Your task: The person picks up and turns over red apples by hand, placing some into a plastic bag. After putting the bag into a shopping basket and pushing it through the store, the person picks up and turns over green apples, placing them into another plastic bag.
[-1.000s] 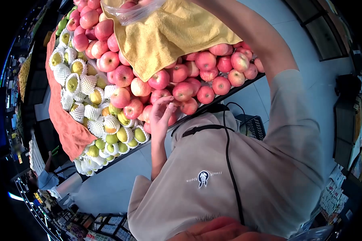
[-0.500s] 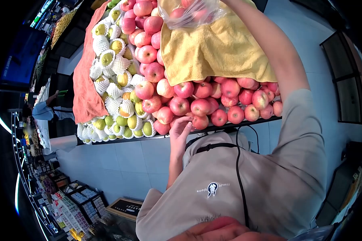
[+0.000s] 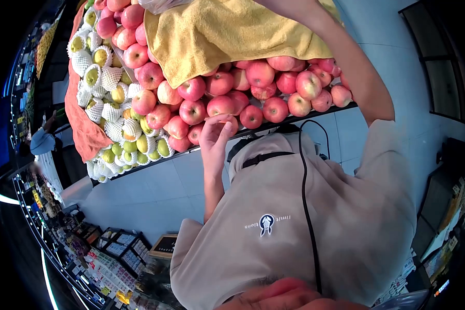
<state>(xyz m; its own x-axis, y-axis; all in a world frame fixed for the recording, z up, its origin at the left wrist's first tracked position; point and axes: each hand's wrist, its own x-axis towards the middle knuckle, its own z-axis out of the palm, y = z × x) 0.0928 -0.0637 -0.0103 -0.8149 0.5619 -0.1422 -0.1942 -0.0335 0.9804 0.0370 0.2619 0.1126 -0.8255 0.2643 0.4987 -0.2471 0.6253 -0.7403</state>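
My left hand (image 3: 213, 138) is at the front row of a heap of red apples (image 3: 253, 88), its fingers curled round one red apple (image 3: 233, 123) near the display's edge. My right forearm (image 3: 346, 67) stretches up over the heap and leaves the frame at the top, so the hand itself is hidden. A corner of a clear plastic bag (image 3: 160, 4) shows at the top edge, above a yellow towel (image 3: 227, 31) spread over the apples.
Pears in white foam nets (image 3: 101, 82) and small green fruit (image 3: 134, 150) fill the display's left side, edged by an orange cloth (image 3: 85, 129). A black cable (image 3: 307, 206) runs down my beige shirt. A person in blue (image 3: 39, 139) stands far left by shelves of goods (image 3: 103, 258).
The view has swung, so the display sits differently in the frame. My left hand stayed at the front row and has closed round an apple. The bag has slid almost out of view at the top.
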